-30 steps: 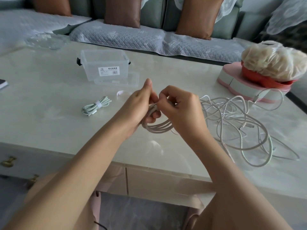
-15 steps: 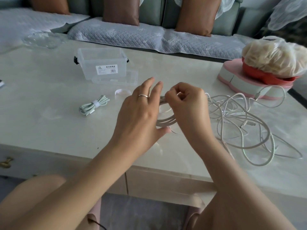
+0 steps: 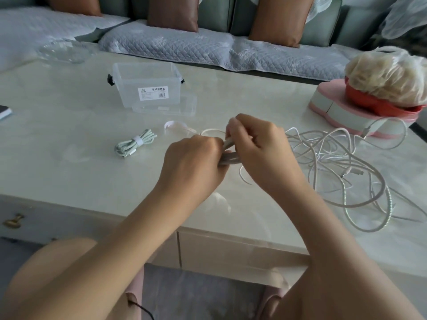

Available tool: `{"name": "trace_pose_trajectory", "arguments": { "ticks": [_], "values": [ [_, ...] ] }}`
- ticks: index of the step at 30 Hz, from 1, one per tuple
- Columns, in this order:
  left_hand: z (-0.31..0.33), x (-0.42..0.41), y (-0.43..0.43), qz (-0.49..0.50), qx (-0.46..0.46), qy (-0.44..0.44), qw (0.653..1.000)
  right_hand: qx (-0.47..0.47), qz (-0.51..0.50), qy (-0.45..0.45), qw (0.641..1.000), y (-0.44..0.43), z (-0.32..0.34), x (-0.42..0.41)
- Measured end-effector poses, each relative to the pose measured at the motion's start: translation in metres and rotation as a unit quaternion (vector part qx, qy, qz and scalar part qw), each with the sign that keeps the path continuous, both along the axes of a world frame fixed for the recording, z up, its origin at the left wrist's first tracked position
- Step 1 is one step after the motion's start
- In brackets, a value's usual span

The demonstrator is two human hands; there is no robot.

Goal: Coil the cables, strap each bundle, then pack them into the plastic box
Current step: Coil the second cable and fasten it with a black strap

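Beige cable coil (image 3: 228, 158) is held just above the marble table (image 3: 69, 172), the left hand (image 3: 193, 163) wrapped round one end and the right hand (image 3: 261, 147) pinching the other. A strapped green bundle (image 3: 135, 144) lies left, near the clear plastic box (image 3: 147, 86); loose cables (image 3: 346, 169) sprawl right.

The plastic box (image 3: 145, 84) stands on the bench (image 3: 69, 176) left of centre in the upper half of the frame, with its lid (image 3: 171, 108) lying just in front of it. Below the box lies a strapped bundle (image 3: 135, 144), and a loose strap (image 3: 175, 125) sits just to its right. At mid-frame the left hand (image 3: 191, 162) and right hand (image 3: 261, 148) meet over the bench, holding a coil (image 3: 228, 155) between them. Loose cables (image 3: 346, 172) spread right of the hands, up to a low stand (image 3: 335, 112) at the right edge with a bag (image 3: 388, 75) on top. A sofa (image 3: 173, 45) runs behind the bench.
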State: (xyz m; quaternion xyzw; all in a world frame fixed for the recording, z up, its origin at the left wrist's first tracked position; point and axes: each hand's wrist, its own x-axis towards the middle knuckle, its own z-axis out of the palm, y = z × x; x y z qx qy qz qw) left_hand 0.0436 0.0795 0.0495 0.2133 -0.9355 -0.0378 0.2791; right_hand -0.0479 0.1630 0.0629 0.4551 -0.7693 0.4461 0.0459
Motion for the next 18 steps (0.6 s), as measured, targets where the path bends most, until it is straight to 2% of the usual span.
{"name": "trace_pose_trajectory", "arguments": {
  "ticks": [4,8,13,18],
  "values": [
    [0.007,0.0,-0.008,0.019,0.01,-0.018,1.0,0.007,0.053,0.069,0.996,0.005,0.002,0.006],
    [0.006,0.001,-0.011,0.0,0.042,-0.017,0.999,0.012,0.028,0.144,0.989,0.005,0.002,0.0],
    [0.006,0.003,0.001,-0.076,0.11,-0.025,0.991,0.01,0.064,0.087,0.994,0.003,-0.001,-0.005],
    [0.008,0.009,0.005,-0.118,0.282,-0.002,0.952,-0.018,0.125,-0.013,0.992,0.001,0.001,-0.005]
  ]
}}
